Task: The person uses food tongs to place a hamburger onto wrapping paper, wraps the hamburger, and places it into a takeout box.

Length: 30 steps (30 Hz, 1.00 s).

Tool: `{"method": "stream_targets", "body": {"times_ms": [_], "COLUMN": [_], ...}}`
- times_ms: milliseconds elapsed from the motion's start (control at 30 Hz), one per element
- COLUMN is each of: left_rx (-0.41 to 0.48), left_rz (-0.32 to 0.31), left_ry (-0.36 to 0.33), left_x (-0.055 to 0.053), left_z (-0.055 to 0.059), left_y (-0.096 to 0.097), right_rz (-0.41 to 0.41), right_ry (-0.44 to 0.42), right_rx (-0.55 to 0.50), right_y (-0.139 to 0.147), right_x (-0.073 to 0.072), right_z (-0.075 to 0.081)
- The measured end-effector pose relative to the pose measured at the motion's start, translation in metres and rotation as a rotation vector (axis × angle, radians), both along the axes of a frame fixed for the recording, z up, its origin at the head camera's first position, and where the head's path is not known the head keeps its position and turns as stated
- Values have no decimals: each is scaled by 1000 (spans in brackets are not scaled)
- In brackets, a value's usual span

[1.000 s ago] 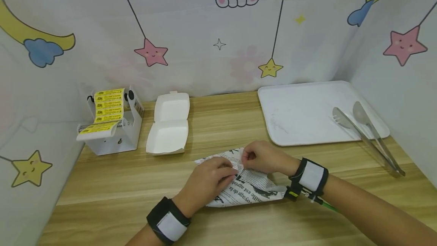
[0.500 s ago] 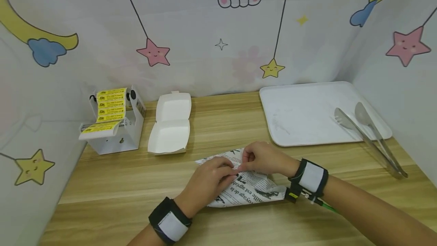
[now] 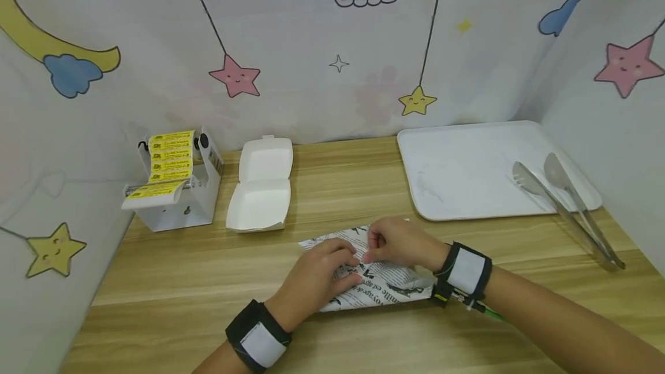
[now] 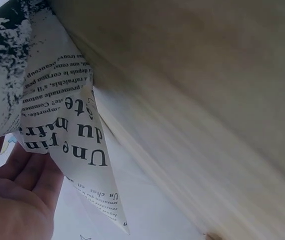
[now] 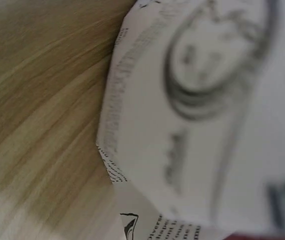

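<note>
Soft light, blurry close-up paper [image 5: 202,150]

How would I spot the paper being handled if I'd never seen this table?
Start with the wooden table, its far side bearing an open white box and a white tray. Nearer the person, around the middle, the folded paper lies partly under the left hand and right hand. Unlike the plain box and tray, it is covered in black newspaper-style print.

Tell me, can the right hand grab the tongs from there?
Probably yes, with a stretch. Nothing stands between the right hand and the tongs, which stick out past the tray. It would likely have to leave the paper first.
</note>
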State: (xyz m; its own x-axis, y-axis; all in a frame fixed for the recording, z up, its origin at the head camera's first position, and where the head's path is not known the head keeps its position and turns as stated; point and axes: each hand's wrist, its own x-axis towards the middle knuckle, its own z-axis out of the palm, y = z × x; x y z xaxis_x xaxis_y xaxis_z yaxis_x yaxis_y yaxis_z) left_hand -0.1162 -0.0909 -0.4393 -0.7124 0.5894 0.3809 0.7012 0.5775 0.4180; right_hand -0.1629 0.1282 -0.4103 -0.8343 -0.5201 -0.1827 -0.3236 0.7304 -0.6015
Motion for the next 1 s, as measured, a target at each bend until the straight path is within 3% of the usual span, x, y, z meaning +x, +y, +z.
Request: {"method": "stream_targets", "body": {"times_ms": [200,400,500,667,833,900,1000], "left_rx": [-6,109,164,173,157,156,154], "left_rz": [8,-27,4,198,428,521,682], "left_ry": [-50,-13,3,-42,-100,-67,75], "left_x": [5,10,13,18,9,1,-11], "left_z": [2,13,22,38,46,49,57], "left_y": [-2,-13,-28,-87,-144,-170,-215], "right_rz": [2,9,-1,12,-3,2,31], "right_ry": [45,58,63,67,77,73,71], "right_rx": [45,53,44,1,4,-2,-25], "right_y": [-6,-7,-3,-6,2,1,-9], "right_x": [2,2,3,3,7,8,7], "right_z": [-2,-1,0,0,1,0,-2]}}
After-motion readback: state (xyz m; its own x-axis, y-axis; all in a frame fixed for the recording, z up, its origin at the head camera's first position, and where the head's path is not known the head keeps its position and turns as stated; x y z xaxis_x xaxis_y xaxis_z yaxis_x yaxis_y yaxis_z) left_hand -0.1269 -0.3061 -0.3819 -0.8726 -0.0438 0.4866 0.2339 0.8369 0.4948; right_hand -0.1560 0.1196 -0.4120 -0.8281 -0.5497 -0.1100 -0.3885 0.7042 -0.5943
